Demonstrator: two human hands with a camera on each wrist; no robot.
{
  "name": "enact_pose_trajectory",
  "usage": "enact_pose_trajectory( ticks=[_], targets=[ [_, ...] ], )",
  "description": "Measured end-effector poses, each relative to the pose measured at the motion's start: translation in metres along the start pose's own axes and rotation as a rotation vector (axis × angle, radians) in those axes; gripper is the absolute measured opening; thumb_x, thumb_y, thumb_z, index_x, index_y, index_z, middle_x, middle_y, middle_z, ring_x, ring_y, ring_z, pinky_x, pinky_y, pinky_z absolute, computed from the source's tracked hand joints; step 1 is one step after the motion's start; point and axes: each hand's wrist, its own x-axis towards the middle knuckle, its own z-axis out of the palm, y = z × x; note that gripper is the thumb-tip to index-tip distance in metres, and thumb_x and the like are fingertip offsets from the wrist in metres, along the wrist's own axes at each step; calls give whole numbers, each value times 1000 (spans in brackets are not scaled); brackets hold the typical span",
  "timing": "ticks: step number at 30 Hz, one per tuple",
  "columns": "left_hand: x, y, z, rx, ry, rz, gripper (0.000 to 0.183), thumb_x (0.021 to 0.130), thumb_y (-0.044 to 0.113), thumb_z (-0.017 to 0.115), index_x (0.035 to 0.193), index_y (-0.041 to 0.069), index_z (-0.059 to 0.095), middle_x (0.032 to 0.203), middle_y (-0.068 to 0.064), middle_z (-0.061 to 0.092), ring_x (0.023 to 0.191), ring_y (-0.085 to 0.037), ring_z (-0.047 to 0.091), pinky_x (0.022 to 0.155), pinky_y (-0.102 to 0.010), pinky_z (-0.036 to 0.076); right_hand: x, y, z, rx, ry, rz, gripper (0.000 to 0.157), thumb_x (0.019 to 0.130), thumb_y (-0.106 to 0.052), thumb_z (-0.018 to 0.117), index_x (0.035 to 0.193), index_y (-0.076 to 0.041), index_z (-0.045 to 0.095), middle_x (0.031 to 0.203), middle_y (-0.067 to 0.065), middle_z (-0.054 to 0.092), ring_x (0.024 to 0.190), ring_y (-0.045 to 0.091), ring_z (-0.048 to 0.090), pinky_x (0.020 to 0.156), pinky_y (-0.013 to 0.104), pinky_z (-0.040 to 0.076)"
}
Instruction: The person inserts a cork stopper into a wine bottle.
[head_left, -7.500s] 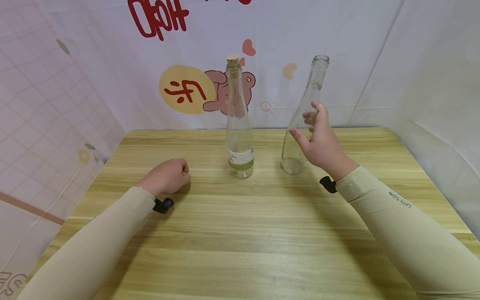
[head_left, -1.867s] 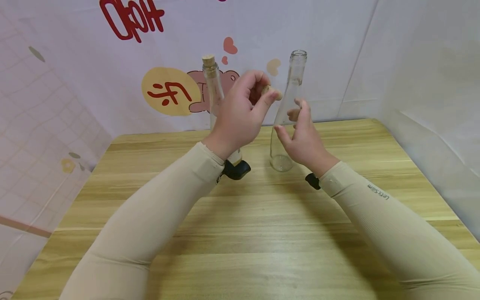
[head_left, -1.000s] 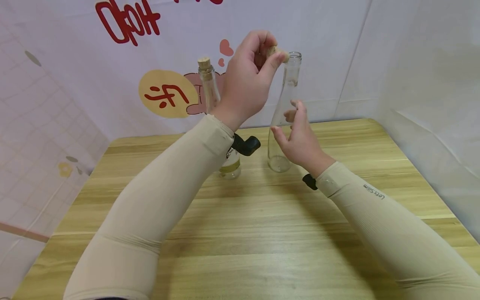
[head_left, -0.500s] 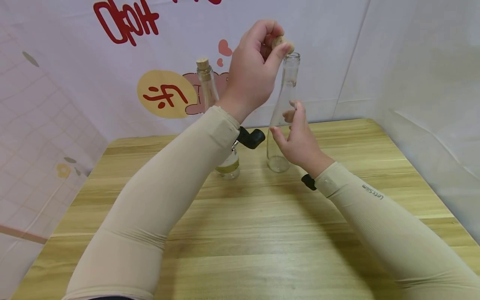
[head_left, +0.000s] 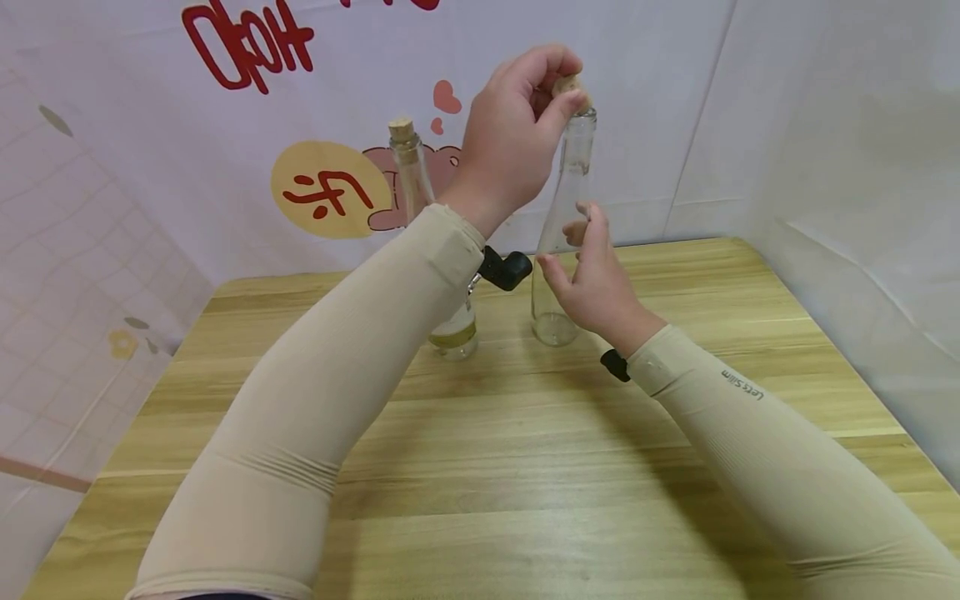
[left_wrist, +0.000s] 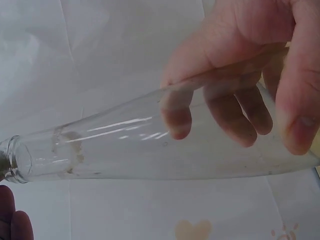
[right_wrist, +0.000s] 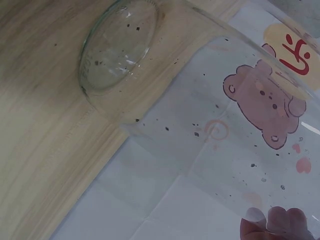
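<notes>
My left hand [head_left: 517, 137] pinches a cork stopper [head_left: 569, 84] between thumb and fingers. Its lower end meets the mouth of a clear glass bottle [head_left: 560, 212] that stands upright on the table. Lower down, my right hand [head_left: 600, 287] holds this bottle by its body, with the thumb on the near side. Through the glass in the left wrist view, several fingers [left_wrist: 227, 117] show curled behind the bottle. At that view's left edge, a brown bit of the cork [left_wrist: 3, 161] sits at the bottle mouth; how deep it goes, I cannot tell.
A second glass bottle [head_left: 415, 179] stands to the left, partly hidden by my left forearm. A cork [head_left: 401, 129] plugs it, and a white and gold label [head_left: 455, 333] wraps its base. Behind the wooden table [head_left: 465, 500] hangs a printed white cloth [head_left: 652, 75].
My left hand rose from the table area with the cork and brought it rightward to the bottle mouth. Lately the cork has tipped more upright. My right hand has stayed at the bottle.
</notes>
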Motion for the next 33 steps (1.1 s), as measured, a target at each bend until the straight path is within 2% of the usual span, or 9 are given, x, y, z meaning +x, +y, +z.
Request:
enact_pose_trajectory(
  ticks=[16,23,29,33],
  targets=[
    [5,3,-2,102,-66,-64,34,109,22,59,141,17,67,129,-1,63,100,-5,56,87,-13,46,0,0,0,11,-4,-6,78,107,-30,60,159,0,11,146,24,49,136,36,48,113,56,42],
    [6,4,-4,96,-92,-77,34,109,21,58,143,17,65,131,-1,63,103,-6,57,88,-13,45,0,0,1,5,1,-10,77,107,-30,60,160,-2,11,146,23,49,135,37,48,113,55,43],
    [8,4,-4,46,-106,-108,34,109,18,58,143,17,65,136,1,63,108,-7,62,92,-12,47,0,1,1,4,5,-16,77,107,-30,60,159,0,12,145,22,49,134,39,49,112,55,43],
    [8,4,-2,57,-146,-111,35,110,19,56,144,17,65,136,1,63,110,-6,59,92,-12,46,0,0,2,7,2,-7,77,107,-31,60,159,-1,12,146,22,49,135,37,48,113,55,43]
  ],
)
